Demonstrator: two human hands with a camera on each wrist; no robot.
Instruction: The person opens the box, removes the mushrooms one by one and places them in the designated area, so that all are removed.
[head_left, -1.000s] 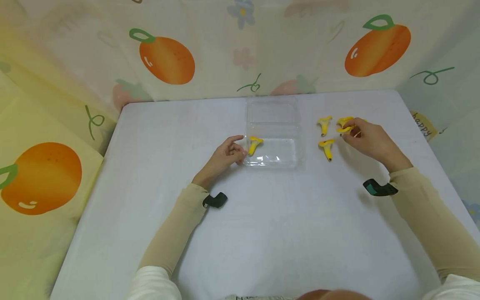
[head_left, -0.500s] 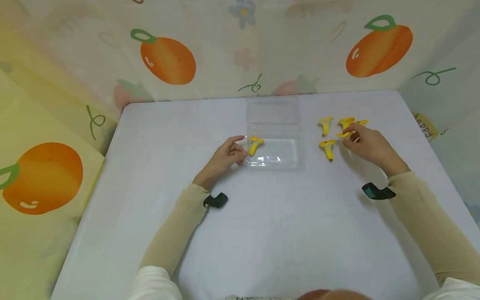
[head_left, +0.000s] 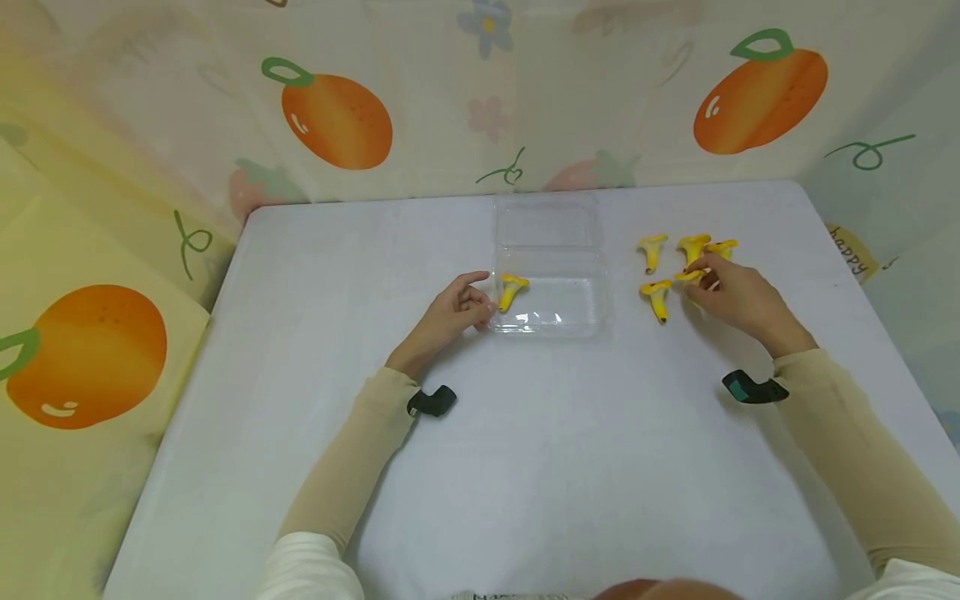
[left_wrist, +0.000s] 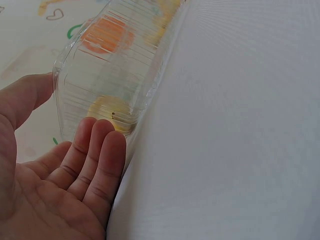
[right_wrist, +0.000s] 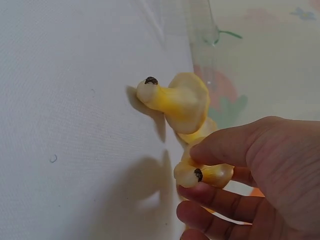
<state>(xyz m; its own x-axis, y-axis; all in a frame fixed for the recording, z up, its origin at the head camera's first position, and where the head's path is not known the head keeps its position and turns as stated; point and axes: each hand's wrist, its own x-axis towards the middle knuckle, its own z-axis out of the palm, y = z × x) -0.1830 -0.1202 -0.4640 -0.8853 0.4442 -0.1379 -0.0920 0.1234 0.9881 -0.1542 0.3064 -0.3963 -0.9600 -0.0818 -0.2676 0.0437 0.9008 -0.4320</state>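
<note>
My left hand [head_left: 452, 312] rests against the left side of a clear plastic clamshell box [head_left: 562, 296], whose lid lies back away from me. In the left wrist view its thumb and loosely bent fingers [left_wrist: 111, 155] touch the box's outer wall. One yellow chanterelle mushroom [head_left: 512, 292] lies inside, by the left wall. On the right, my right hand [head_left: 738, 298] pinches another chanterelle [right_wrist: 187, 175] between thumb and fingers, low over the table. Around it lie a chanterelle [head_left: 657, 300] on the near side and several more [head_left: 652, 252] farther back.
A white cloth covers the table [head_left: 555, 467]. Behind it hangs a curtain [head_left: 540, 100] printed with oranges and flowers, and a yellow printed cloth [head_left: 90, 492] hangs on the left. Each wrist carries a small black camera [head_left: 754, 387].
My right hand has shifted slightly toward me with the pinched chanterelle, uncovering more of the mushrooms behind it. My left hand and the box have stayed in place.
</note>
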